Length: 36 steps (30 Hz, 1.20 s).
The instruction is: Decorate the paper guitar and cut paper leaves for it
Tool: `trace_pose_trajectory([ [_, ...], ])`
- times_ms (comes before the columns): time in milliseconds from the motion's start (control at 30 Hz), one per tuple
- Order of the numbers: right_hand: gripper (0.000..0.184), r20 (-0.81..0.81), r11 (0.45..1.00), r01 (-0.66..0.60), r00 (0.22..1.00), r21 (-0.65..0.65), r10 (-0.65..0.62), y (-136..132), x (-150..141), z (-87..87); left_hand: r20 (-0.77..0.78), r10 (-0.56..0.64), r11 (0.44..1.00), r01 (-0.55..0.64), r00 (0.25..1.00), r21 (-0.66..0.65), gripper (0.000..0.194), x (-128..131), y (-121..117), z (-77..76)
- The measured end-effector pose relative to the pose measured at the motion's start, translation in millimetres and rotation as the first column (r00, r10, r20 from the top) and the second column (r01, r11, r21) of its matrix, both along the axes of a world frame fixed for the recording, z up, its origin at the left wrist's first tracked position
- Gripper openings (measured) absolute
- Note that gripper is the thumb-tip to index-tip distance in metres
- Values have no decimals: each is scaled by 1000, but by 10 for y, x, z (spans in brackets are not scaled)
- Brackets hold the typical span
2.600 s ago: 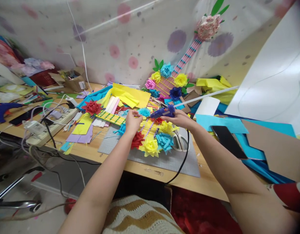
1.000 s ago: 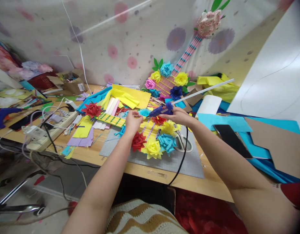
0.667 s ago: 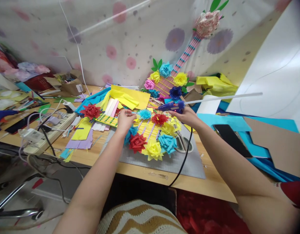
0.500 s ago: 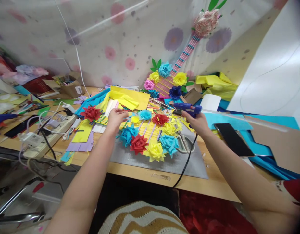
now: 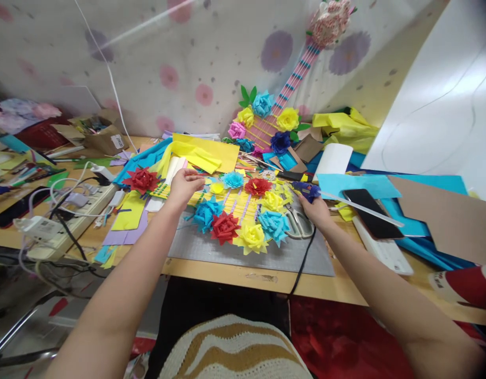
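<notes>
My right hand (image 5: 314, 208) is wrapped around a blue hot glue gun (image 5: 306, 190), low over the table beside the scissors (image 5: 299, 223). A long pale glue stick (image 5: 363, 209) juts from the gun's rear to the right. My left hand (image 5: 185, 185) hovers over the neck of a yellow paper guitar (image 5: 195, 199), its fingers in a pinch; whatever is between them is too small to make out. Red, blue and yellow paper flowers cover the guitar's body, including a red flower (image 5: 225, 228) and a yellow flower (image 5: 251, 238). Another red flower (image 5: 142, 180) sits at the neck's end.
A grey cutting mat (image 5: 243, 261) lies under the guitar. On the left are a power strip (image 5: 75, 223) with tangled cords and a cardboard box (image 5: 97, 138). A pink paper guitar (image 5: 266, 134) leans at the back. To the right lie a phone (image 5: 372, 213) and brown cardboard (image 5: 444, 221).
My right hand has lowered the glue gun towards the table near the scissors, and the glue stick shows more plainly. My left hand stays over the guitar's neck. The view has shifted slightly.
</notes>
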State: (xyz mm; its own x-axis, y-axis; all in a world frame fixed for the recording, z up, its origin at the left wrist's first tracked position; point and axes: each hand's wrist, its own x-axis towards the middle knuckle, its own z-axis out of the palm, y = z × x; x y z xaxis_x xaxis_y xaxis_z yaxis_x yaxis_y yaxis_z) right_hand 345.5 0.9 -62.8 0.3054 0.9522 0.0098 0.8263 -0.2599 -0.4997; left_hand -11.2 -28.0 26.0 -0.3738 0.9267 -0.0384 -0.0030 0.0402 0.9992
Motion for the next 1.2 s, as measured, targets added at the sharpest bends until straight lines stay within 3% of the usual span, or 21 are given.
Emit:
trace_pose_trajectory([
  [200,59,-12,999,14,1000,-32,-14,-11,26,-2,-48,-8,1000,9,999,24,41,-58,11,-15],
  [567,58,-36,999,46,998,-11,-46,-56,-17,-35,-275,-5,982,-48,961,-184,39,-171,140,-169],
  [967,54,-45,996,50,998,72,-47,-45,12,-130,-222,-79,911,-20,972,-411,41,-59,288,-164],
  [1200,52,-63,991,39,998,129,-31,-35,28,-166,-278,-103,901,-29,955,-432,37,-36,337,-200],
])
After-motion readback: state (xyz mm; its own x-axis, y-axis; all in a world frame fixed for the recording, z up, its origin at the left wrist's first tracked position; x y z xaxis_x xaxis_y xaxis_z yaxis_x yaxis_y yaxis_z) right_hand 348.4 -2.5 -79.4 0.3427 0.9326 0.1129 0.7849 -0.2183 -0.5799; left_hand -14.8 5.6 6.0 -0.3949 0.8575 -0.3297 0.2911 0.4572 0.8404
